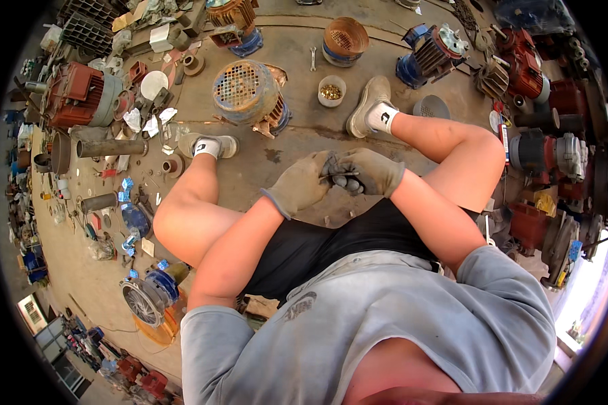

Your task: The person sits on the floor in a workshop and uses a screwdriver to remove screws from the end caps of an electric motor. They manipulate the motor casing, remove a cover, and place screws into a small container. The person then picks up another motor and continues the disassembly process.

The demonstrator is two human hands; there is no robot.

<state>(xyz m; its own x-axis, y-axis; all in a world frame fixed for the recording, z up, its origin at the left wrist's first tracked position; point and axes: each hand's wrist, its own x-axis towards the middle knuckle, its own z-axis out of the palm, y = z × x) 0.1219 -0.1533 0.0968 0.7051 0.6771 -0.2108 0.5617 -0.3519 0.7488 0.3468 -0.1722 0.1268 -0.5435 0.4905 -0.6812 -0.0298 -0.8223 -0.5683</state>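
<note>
My left hand (pixel 302 183), in a dirty work glove, meets my right hand (pixel 373 171) above my lap, and the fingertips of both are closed together. Between them a small, thin, dark metal-looking piece (pixel 345 174) shows; the fingers cover most of it, so its kind cannot be told. Beyond my hands, between my feet, stands an electric motor (pixel 248 91) with a rusty blue-and-yellow grille cover. Right of it sits a pale cup (pixel 332 91) containing small brass-coloured parts. An open-ended wrench (pixel 313 59) lies farther off on the floor.
A rusty round housing (pixel 345 42) stands beyond the cup, with a blue-based motor (pixel 434 55) to its right. Red motors (pixel 81 94) and a metal pipe (pixel 111 148) lie at the left. More motors (pixel 550 152) crowd the right side. A grey bowl (pixel 432 108) rests behind my right leg.
</note>
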